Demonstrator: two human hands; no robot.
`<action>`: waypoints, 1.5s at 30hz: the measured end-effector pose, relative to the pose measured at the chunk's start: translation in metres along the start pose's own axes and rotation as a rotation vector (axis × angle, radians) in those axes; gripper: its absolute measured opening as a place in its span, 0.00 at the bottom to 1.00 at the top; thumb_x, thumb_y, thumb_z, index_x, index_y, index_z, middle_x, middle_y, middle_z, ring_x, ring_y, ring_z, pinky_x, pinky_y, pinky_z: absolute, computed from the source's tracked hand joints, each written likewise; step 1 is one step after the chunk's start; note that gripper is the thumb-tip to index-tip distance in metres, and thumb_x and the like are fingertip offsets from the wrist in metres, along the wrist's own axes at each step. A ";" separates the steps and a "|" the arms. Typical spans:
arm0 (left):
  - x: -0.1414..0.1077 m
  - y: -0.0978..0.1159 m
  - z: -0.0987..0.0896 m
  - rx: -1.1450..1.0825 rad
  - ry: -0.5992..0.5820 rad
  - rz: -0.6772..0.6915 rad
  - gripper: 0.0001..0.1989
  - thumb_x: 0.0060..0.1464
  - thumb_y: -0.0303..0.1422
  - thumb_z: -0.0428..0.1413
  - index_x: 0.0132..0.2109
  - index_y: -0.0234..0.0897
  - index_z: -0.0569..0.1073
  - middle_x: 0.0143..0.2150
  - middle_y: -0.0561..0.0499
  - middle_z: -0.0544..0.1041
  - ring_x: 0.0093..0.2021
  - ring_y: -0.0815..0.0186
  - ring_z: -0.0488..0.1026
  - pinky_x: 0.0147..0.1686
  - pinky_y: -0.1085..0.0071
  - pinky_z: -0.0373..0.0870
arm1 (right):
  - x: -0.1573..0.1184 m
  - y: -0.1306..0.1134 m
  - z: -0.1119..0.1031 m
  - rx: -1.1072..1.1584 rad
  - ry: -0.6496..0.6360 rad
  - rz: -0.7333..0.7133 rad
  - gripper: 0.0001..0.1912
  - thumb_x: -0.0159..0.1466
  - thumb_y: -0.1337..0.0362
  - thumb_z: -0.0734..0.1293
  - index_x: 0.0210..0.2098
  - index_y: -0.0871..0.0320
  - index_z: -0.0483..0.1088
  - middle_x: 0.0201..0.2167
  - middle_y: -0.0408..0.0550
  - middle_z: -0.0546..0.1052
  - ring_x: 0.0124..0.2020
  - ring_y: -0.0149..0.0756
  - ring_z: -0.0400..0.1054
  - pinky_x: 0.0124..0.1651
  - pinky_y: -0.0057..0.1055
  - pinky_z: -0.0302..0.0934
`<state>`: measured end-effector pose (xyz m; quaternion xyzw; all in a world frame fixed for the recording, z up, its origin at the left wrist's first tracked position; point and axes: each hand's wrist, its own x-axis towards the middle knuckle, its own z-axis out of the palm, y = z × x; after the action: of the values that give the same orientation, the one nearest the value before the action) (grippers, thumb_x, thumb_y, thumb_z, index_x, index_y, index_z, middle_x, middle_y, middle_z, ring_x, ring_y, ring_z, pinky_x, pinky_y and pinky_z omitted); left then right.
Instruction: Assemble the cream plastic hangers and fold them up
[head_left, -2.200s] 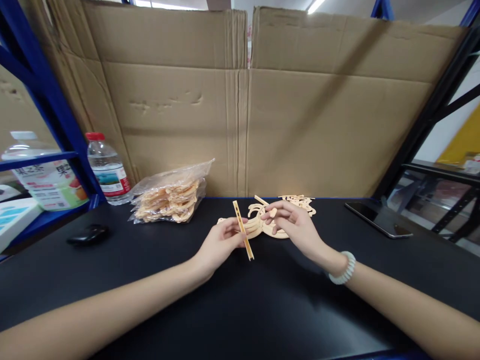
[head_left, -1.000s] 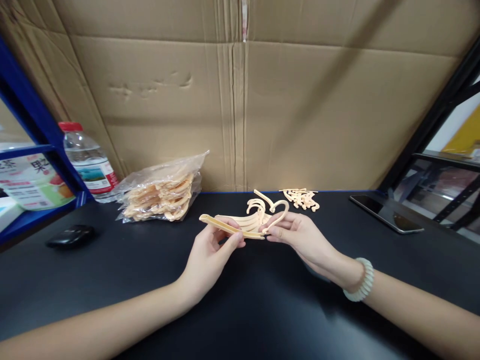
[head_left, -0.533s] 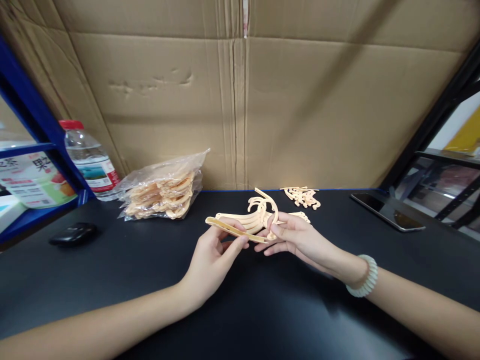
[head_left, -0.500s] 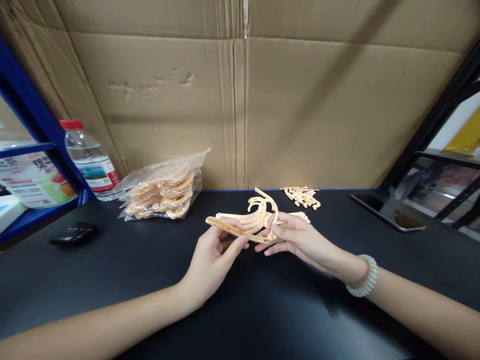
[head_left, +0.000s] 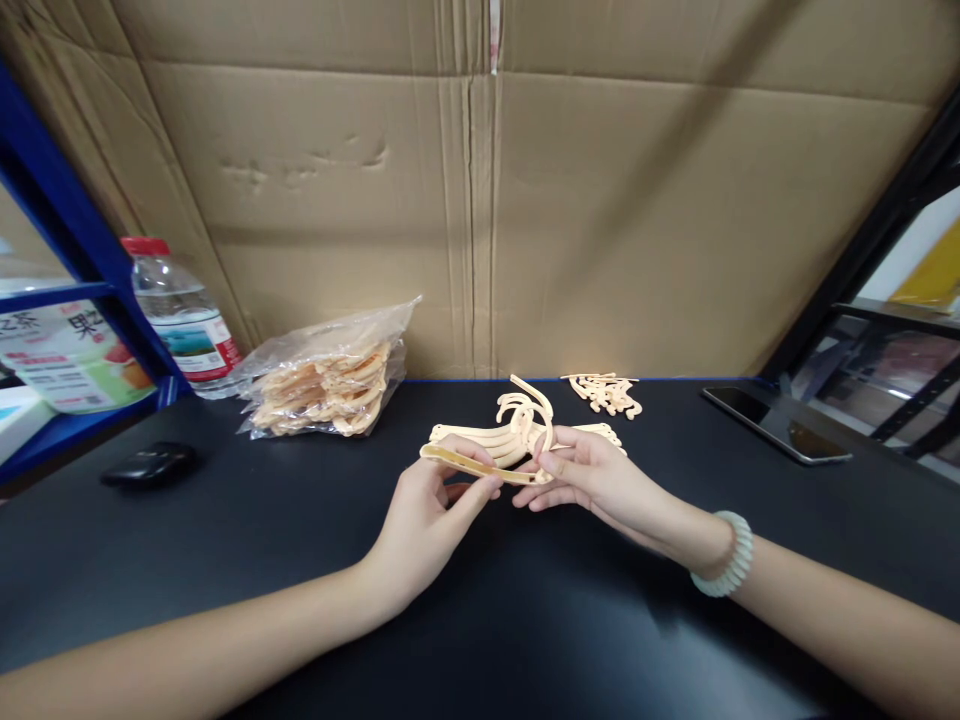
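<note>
My left hand (head_left: 435,510) is closed on a long, flat beige piece (head_left: 461,462) that slants down to the right. Between its fingertips my right hand (head_left: 585,475) pinches a curved beige hook piece (head_left: 546,432), whose arc rises above the fingers. The two pieces meet at the right end of the flat one. Behind the hands lies a row of similar beige pieces (head_left: 480,437), partly hidden by the fingers. Farther back on the black table (head_left: 525,620) sits a small heap of beige hooks (head_left: 606,393).
A clear plastic bag (head_left: 322,385) of beige pieces stands at the back left, beside a red-capped water bottle (head_left: 191,335). A black mouse (head_left: 150,465) lies at the left. A phone (head_left: 776,425) rests at the right, and cardboard (head_left: 337,220) stands behind the table.
The flat piece in my left hand has shifted slightly right, and its right end now touches the base of the hook piece. Both hands keep their grips.
</note>
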<state>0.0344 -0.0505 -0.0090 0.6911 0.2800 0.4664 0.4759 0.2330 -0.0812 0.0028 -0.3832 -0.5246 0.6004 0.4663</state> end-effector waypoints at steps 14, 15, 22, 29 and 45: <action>-0.001 0.001 0.001 -0.002 -0.032 0.018 0.04 0.53 0.31 0.59 0.34 0.36 0.71 0.37 0.50 0.70 0.36 0.65 0.74 0.34 0.69 0.76 | 0.003 0.009 0.006 -0.072 0.143 -0.021 0.17 0.57 0.53 0.71 0.31 0.59 0.64 0.26 0.44 0.76 0.27 0.35 0.77 0.33 0.31 0.71; -0.001 0.001 0.001 -0.006 -0.041 0.019 0.04 0.53 0.31 0.59 0.34 0.36 0.71 0.37 0.50 0.70 0.35 0.65 0.74 0.34 0.69 0.76 | 0.002 0.009 0.006 -0.078 0.148 -0.024 0.17 0.57 0.53 0.71 0.31 0.59 0.63 0.25 0.43 0.76 0.26 0.35 0.77 0.32 0.30 0.70; 0.000 0.003 0.004 -0.038 -0.035 -0.012 0.07 0.52 0.34 0.61 0.35 0.36 0.71 0.37 0.50 0.71 0.33 0.66 0.73 0.32 0.68 0.77 | 0.000 0.010 0.009 -0.110 0.175 -0.054 0.16 0.57 0.55 0.71 0.32 0.57 0.62 0.23 0.39 0.73 0.22 0.32 0.75 0.28 0.28 0.68; 0.005 0.000 0.000 -0.101 -0.006 -0.084 0.09 0.56 0.35 0.58 0.41 0.36 0.70 0.45 0.48 0.73 0.42 0.63 0.74 0.36 0.70 0.78 | 0.000 0.005 0.009 -0.123 0.143 -0.086 0.16 0.57 0.54 0.71 0.38 0.57 0.68 0.32 0.44 0.74 0.32 0.33 0.72 0.31 0.28 0.68; 0.008 0.000 0.001 -0.186 -0.220 -0.312 0.14 0.46 0.37 0.65 0.35 0.33 0.72 0.31 0.51 0.76 0.30 0.66 0.76 0.34 0.67 0.77 | 0.007 0.001 -0.006 -0.203 0.170 -0.142 0.17 0.56 0.52 0.72 0.35 0.60 0.73 0.26 0.45 0.75 0.24 0.29 0.68 0.27 0.28 0.65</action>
<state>0.0387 -0.0440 -0.0056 0.6392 0.2856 0.3326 0.6318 0.2371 -0.0732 0.0014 -0.4397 -0.5670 0.4750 0.5095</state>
